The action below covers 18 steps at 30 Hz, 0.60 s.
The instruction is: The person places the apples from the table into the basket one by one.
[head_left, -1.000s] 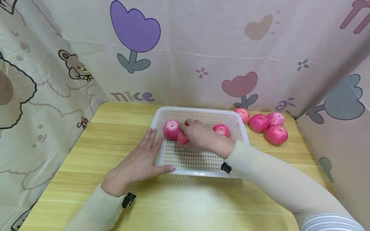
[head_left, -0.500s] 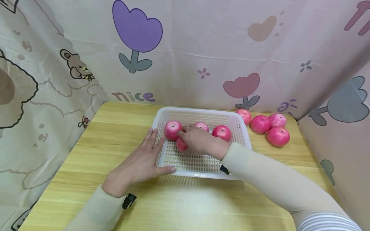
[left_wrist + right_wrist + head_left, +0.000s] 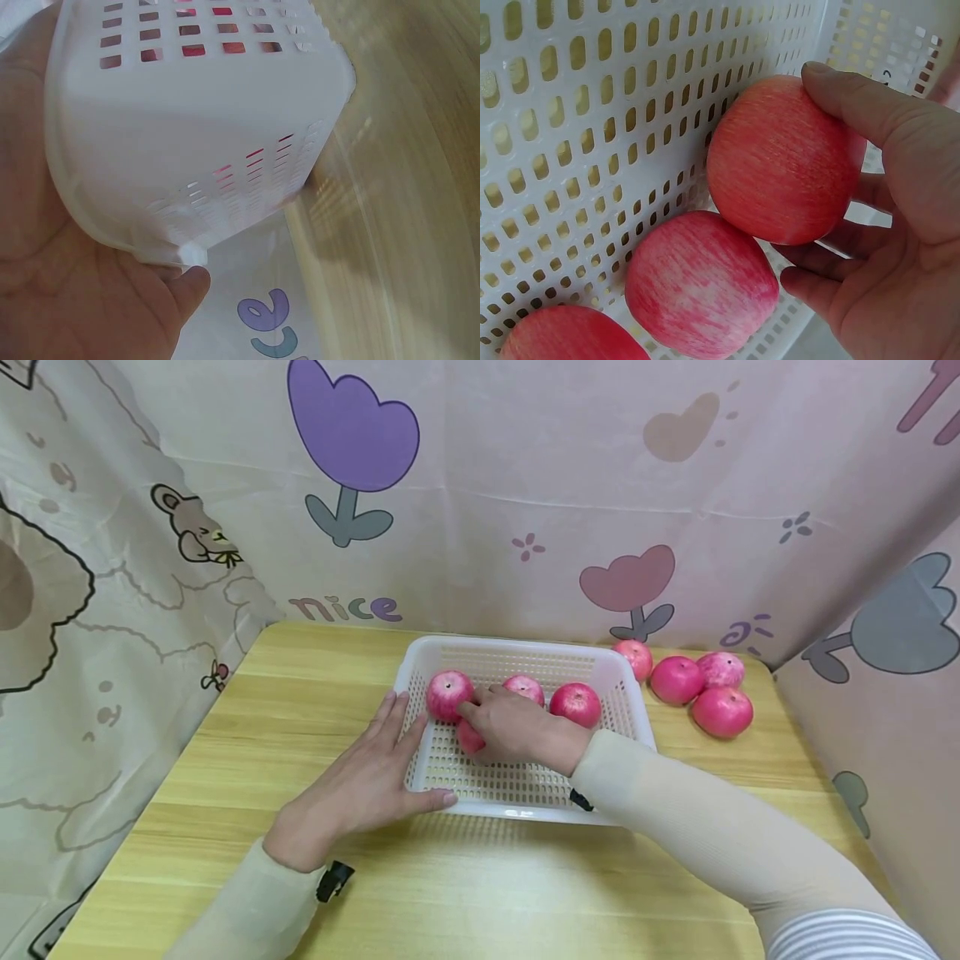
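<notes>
A white plastic basket [image 3: 517,812] with slotted walls stands on the wooden table, and several pinkish-red apples lie inside. My right hand [image 3: 513,727] reaches into it, its fingers and thumb around a red apple [image 3: 784,161], which is mostly hidden by the hand in the head view. Close beside that one are a streaked apple [image 3: 701,285] and another apple [image 3: 450,696] at the left wall. A further apple [image 3: 575,704] sits toward the right end. My left hand [image 3: 360,785] rests on the basket's left end, fingers extended along the rim and thumb at the front corner.
Outside the basket's right end, several apples [image 3: 722,712] are clustered on the table [image 3: 247,743]. A patterned cloth [image 3: 480,527] hangs behind and along both sides. Each sleeve has a small black device [image 3: 334,881] at the cuff.
My right hand has shifted slightly toward the front of the basket with the apple, uncovering an apple behind the hand. The left hand keeps its place on the basket.
</notes>
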Available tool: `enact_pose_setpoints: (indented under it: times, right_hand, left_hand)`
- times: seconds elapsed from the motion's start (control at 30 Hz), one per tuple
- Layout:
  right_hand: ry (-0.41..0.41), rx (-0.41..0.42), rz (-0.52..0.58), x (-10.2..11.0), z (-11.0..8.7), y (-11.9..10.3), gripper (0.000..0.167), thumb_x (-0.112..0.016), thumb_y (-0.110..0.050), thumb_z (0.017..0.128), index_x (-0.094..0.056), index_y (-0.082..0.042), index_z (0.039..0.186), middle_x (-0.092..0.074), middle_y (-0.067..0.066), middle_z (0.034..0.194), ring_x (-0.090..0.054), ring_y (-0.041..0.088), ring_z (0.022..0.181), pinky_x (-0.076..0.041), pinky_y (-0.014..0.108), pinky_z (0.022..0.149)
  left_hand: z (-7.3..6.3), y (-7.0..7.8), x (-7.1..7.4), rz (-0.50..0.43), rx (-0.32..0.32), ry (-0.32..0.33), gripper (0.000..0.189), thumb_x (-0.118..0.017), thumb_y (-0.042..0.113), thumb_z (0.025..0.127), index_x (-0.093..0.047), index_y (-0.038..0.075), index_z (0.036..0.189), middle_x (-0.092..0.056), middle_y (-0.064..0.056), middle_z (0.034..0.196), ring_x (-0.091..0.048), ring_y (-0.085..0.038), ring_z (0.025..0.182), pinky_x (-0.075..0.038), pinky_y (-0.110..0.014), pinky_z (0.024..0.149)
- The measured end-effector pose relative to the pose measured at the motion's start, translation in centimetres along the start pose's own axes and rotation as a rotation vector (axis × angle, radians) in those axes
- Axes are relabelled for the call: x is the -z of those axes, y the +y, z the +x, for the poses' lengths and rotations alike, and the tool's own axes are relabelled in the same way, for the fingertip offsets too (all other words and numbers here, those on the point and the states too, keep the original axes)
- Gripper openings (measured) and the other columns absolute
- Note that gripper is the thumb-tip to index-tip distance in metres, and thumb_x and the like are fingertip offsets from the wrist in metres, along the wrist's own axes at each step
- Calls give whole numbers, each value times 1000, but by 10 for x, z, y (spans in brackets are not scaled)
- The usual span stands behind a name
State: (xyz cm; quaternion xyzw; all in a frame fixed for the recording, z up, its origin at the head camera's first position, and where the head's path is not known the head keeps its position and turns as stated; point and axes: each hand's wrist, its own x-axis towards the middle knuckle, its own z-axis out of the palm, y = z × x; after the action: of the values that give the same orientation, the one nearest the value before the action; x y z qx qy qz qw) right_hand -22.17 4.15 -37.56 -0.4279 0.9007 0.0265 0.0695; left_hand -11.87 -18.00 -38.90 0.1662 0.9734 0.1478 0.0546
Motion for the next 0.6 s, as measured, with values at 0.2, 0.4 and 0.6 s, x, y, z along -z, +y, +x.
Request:
enact_pose_setpoints:
  times: [0.2, 0.4, 0.6]
  right_hand:
    - [-8, -6, -10, 0, 1, 0, 77, -87, -41, 87, -56, -10, 151, -64, 15, 141, -63, 32, 125, -51, 45, 112]
    - [-11, -17, -17, -1, 1, 0, 76, -86, -42, 88, -56, -11, 151, -63, 16, 143, -63, 33, 127, -51, 45, 112]
    - [-27, -29, -10, -2, 1, 0, 78, -85, -43, 89, -55, -11, 153, -62, 16, 143, -61, 33, 129, -50, 45, 114]
  left_hand:
    - [0, 0, 1, -3, 2, 1, 132, -45, 99, 78, -21, 6, 168, 6, -23, 176, 11, -38, 164, -19, -60, 128]
    - [0, 0, 1, -6, 2, 3, 132, -45, 99, 78, -20, 6, 168, 6, -23, 176, 11, -38, 164, -20, -60, 128]
    - [0, 0, 1, -11, 5, -3, 132, -46, 99, 78, -20, 7, 169, 6, -23, 176, 11, -38, 164, -20, -61, 128]
